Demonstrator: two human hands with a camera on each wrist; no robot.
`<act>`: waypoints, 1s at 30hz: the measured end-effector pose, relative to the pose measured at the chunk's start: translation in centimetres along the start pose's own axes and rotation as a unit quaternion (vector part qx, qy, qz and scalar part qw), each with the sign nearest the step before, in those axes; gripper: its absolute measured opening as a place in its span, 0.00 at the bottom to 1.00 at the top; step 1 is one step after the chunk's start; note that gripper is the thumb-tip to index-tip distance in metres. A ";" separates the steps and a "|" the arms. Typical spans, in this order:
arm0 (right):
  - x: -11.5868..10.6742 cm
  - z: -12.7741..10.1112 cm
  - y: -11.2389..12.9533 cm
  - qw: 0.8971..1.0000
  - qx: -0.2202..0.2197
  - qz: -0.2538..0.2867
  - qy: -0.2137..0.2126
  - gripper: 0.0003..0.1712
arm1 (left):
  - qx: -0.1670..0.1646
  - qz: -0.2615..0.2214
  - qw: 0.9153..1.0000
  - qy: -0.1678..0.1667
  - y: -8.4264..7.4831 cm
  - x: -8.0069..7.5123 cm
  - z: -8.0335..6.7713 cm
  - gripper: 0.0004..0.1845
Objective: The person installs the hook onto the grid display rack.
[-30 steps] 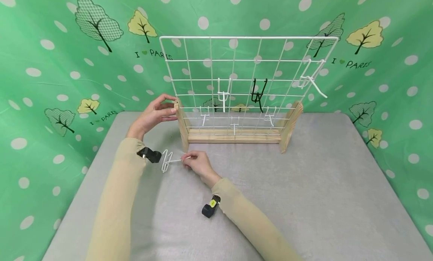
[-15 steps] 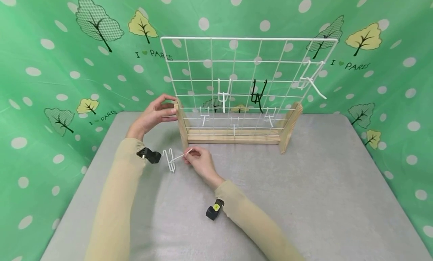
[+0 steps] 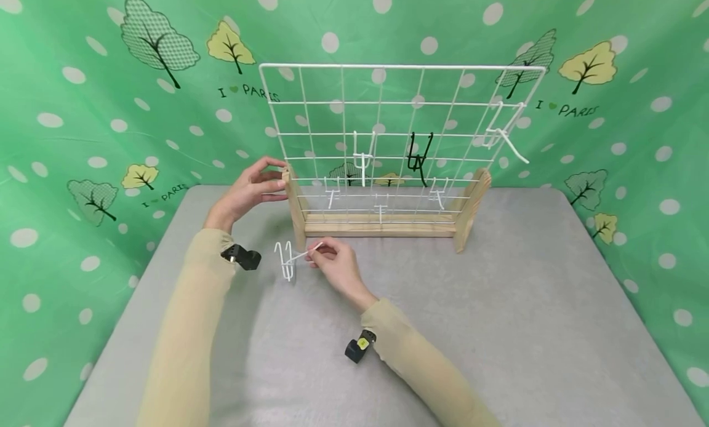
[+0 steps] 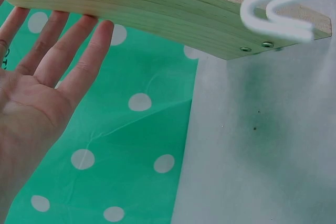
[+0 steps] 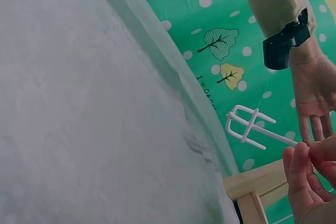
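In the head view my right hand (image 3: 340, 268) pinches the long arm of a white wire display hook (image 3: 287, 268) between thumb and fingers. The two hanger prongs of the hook (image 5: 251, 123) stand off to the left of the hand, pointing up in the head view. My left hand (image 3: 246, 190) holds the upper end of the left wooden upright (image 3: 295, 205) of a white wire grid rack (image 3: 382, 102). In the left wrist view the left fingers (image 4: 86, 66) reach rather straight to the edge of that upright, and the white hook crosses the upper right corner, blurred.
Several small white hooks and a black hook (image 3: 418, 161) hang on the grid. A larger white hook (image 3: 501, 135) sticks out at its right. The rack's wooden base (image 3: 382, 227) stands on a grey table (image 3: 532, 291), before a green dotted cloth (image 3: 332, 21).
My right hand moves slightly right and up with the hook, whose prongs turn from tilted to more upright and shift right. My left hand stays at the wooden upright.
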State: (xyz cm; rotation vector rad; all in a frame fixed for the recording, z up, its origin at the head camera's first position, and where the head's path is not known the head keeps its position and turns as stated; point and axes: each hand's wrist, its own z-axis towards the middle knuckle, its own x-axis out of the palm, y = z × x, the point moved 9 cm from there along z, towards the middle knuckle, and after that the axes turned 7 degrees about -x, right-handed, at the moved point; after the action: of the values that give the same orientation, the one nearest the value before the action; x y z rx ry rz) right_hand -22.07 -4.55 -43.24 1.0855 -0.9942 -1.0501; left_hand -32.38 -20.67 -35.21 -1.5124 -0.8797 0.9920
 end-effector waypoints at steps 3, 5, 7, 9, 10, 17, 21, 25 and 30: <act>-0.5 -0.3 0.7 1.000 -0.004 -0.011 0.007 0.05 | -0.001 -0.001 1.000 -0.001 0.1 0.0 0.0 0.16; -0.8 -0.6 1.7 1.000 -0.003 -0.014 0.011 0.05 | -0.003 0.000 1.000 -0.002 0.1 0.1 0.0 0.16; -1.1 -0.9 2.8 1.000 -0.007 -0.016 0.013 0.06 | -0.002 0.001 1.000 -0.005 0.1 0.1 0.0 0.16; -1.4 -1.3 3.8 1.000 -0.009 -0.015 0.015 0.06 | -0.001 0.002 1.000 -0.006 0.1 0.0 0.0 0.16; -1.6 -1.4 3.8 1.000 -0.009 -0.016 0.016 0.06 | 0.001 0.003 1.000 -0.006 0.0 0.0 0.0 0.16; -2.8 -1.9 4.2 0.999 -0.012 -0.026 0.018 0.07 | 0.005 0.000 1.000 -0.002 0.1 0.0 0.0 0.17; -3.3 -2.1 4.7 0.999 -0.020 -0.033 0.020 0.07 | 0.005 -0.006 1.000 -0.001 0.1 0.1 -0.1 0.17; -3.9 -2.3 5.4 0.998 -0.034 -0.041 0.015 0.06 | 0.004 -0.004 1.000 -0.001 0.1 0.1 0.0 0.17; -4.4 -2.3 6.0 0.998 -0.047 -0.045 0.016 0.06 | 0.005 -0.007 1.000 -0.001 0.1 0.1 0.1 0.16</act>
State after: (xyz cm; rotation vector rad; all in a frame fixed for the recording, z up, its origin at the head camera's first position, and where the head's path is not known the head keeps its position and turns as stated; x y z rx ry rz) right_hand -19.80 1.02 -38.27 1.0743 -0.8682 -1.1386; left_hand -32.39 -20.57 -35.29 -1.4950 -0.8853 0.9873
